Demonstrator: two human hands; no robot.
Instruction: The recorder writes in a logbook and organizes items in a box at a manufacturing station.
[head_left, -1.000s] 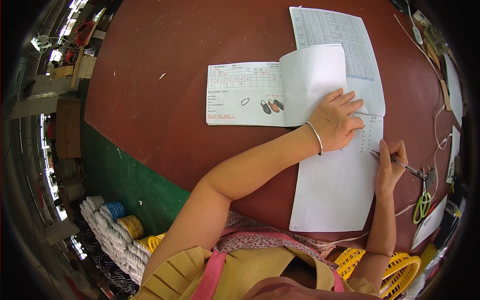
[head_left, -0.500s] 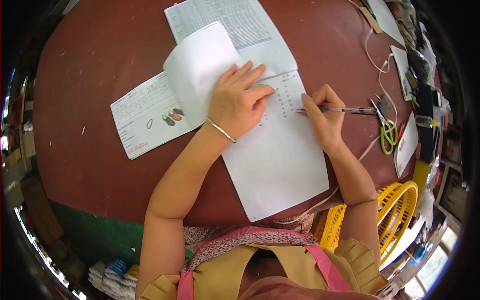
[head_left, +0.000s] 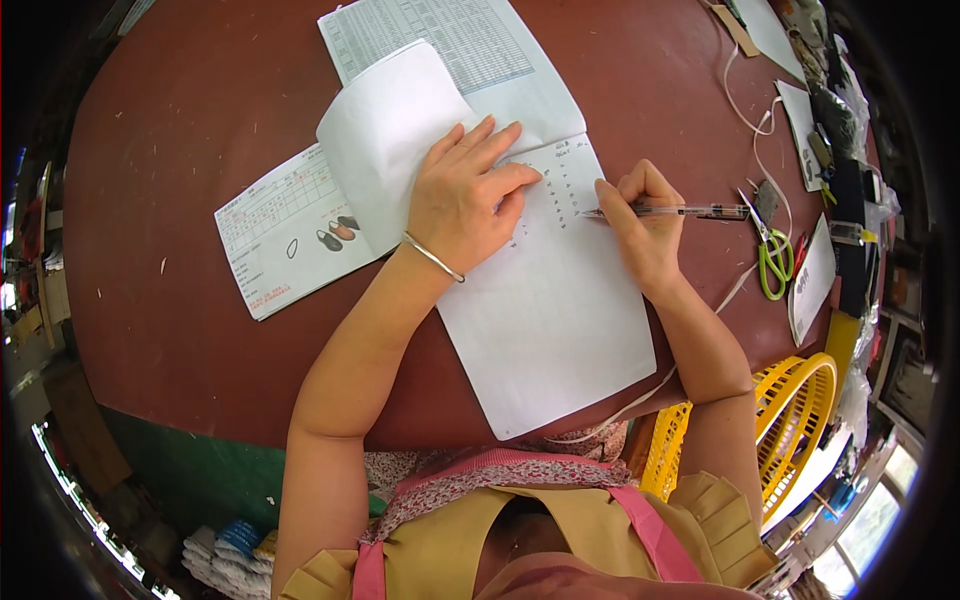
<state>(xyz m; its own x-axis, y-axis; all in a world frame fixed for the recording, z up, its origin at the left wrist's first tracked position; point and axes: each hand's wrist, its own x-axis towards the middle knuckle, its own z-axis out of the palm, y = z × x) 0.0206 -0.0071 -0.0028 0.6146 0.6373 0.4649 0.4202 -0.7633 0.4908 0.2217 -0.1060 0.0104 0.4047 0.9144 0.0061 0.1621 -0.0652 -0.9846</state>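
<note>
A white sheet of paper (head_left: 560, 330) with a few short columns of handwriting near its top lies in front of me. My right hand (head_left: 645, 225) pinches a clear-barrelled pen (head_left: 705, 211), its tip at the right-hand column of marks. Flat across the sheet's upper left rests my left hand (head_left: 470, 195), fingers spread, the index fingertip beside the writing. Under and beyond that hand is a turned-up white page (head_left: 385, 120). A printed sheet (head_left: 290, 265) with a table and shoe pictures sticks out at the left. Beyond, another sheet (head_left: 450, 45) carries a dense printed table.
All this lies on a reddish-brown table (head_left: 200, 120). Right of my right hand are green-handled scissors (head_left: 772, 262), a white cord (head_left: 735, 95) and several loose papers (head_left: 812, 280). A yellow plastic basket (head_left: 795, 430) stands by the table's near right edge.
The papers and my left hand have shifted slightly left. My right hand, still gripping the pen, has moved a little left and up along the column.
</note>
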